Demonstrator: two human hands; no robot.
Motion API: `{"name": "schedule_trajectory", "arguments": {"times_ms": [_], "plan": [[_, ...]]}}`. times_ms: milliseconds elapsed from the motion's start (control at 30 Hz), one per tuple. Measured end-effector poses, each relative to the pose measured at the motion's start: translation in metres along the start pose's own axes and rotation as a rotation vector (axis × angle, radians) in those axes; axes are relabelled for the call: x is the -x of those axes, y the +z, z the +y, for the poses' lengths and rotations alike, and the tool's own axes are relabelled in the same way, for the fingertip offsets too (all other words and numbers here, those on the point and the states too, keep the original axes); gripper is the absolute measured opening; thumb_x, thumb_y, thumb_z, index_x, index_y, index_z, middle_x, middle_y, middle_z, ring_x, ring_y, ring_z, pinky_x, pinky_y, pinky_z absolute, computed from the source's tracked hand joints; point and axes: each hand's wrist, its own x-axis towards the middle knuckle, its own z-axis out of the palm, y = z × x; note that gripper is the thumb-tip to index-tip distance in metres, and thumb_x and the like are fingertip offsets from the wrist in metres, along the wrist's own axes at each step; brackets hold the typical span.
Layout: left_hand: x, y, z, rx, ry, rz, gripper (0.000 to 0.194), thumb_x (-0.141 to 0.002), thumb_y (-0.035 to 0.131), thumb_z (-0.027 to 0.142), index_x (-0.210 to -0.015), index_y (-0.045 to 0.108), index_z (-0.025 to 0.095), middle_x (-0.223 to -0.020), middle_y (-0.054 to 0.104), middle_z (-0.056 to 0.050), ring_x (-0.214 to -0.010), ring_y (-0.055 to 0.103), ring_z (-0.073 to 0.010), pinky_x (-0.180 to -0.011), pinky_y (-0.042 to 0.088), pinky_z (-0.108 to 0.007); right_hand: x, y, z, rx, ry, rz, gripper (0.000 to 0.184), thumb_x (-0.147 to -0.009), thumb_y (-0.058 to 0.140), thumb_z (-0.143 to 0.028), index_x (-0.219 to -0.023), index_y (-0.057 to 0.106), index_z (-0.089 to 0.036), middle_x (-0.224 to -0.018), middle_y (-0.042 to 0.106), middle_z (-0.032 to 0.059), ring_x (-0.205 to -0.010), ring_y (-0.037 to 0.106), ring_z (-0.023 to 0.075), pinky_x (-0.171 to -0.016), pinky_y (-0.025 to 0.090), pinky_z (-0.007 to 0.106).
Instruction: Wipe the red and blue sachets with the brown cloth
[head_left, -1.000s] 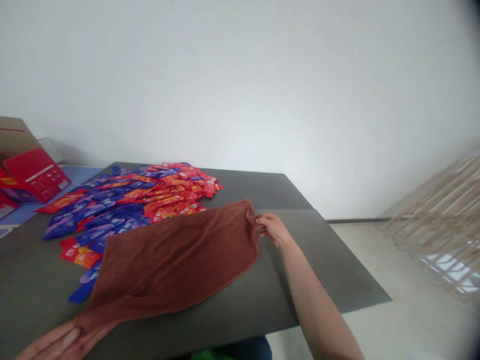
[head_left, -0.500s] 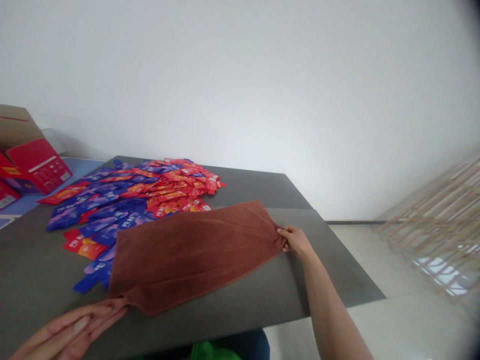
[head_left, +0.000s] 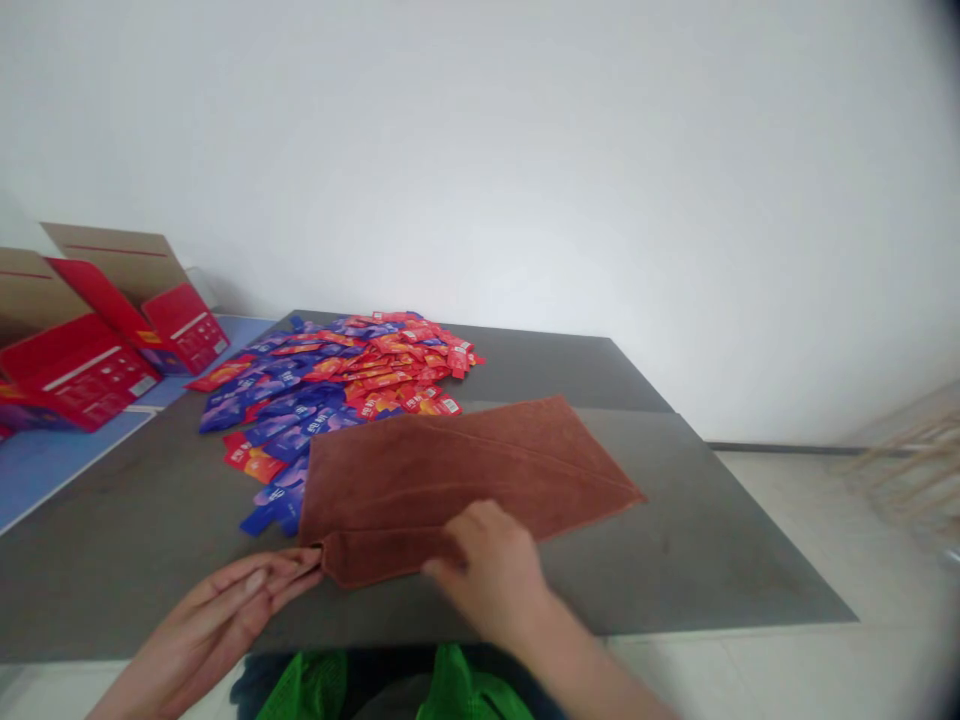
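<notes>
A brown cloth (head_left: pixel 420 470) lies spread on the dark grey table, its near-left edge folded over in a narrow strip. At its near-left corner my left hand (head_left: pixel 240 595) has closed, pinching the fabric between thumb and fingers. My right hand (head_left: pixel 495 570) is over the cloth's near edge, around the middle; motion blurs its fingers, and I cannot tell whether they grip the fabric. The cloth's right corner lies free on the table. Just behind and left of the cloth is a heap of blue and red sachets (head_left: pixel 360 365), and the cloth touches or overlaps some of them.
Open red cardboard boxes (head_left: pixel 82 370) stand at the left on a blue surface (head_left: pixel 45 470). A white wall (head_left: pixel 525 180) rises behind the grey table (head_left: pixel 720 560). Blurred wooden slats (head_left: pixel 915 470) are at the far right, over a pale floor.
My right hand has let go of the cloth's right corner and moved left to its near edge. My left hand still pinches the near-left corner. The view has shifted left.
</notes>
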Motion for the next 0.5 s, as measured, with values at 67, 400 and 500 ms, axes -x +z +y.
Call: {"name": "schedule_trajectory", "arguments": {"times_ms": [67, 400, 500], "plan": [[0.004, 0.005, 0.002, -0.005, 0.016, -0.005, 0.032, -0.066, 0.092, 0.039, -0.086, 0.086, 0.015, -0.114, 0.081, -0.019, -0.125, 0.065, -0.0435, -0.119, 0.042, -0.052, -0.006, 0.043, -0.055, -0.042, -0.160, -0.082, 0.042, -0.082, 0.076, -0.060, -0.098, 0.065, -0.022, -0.105, 0.068, 0.0067, -0.100, 0.060, 0.0274, -0.085, 0.051, 0.041], [0.011, 0.006, -0.002, 0.083, 0.040, 0.084, 0.030, -0.067, 0.089, 0.045, -0.081, 0.083, 0.019, -0.111, 0.082, -0.016, -0.135, 0.057, -0.0459, -0.120, 0.040, -0.056, -0.013, 0.094, -0.072, 0.065, -0.488, 0.004, 0.015, -0.096, 0.058, -0.028, -0.084, 0.060, -0.021, -0.085, 0.064, 0.0041, -0.083, 0.058, 0.0229, -0.069, 0.047, 0.037], [0.007, 0.002, -0.003, 0.079, 0.010, 0.053, 0.033, -0.066, 0.088, 0.050, -0.084, 0.083, 0.023, -0.119, 0.080, -0.015, -0.139, 0.053, -0.0470, -0.119, 0.040, -0.059, 0.002, 0.095, -0.081, 0.041, -0.616, -0.035, 0.016, -0.098, 0.055, -0.028, -0.085, 0.061, -0.021, -0.085, 0.065, 0.0031, -0.077, 0.059, 0.0197, -0.061, 0.044, 0.033]]}}
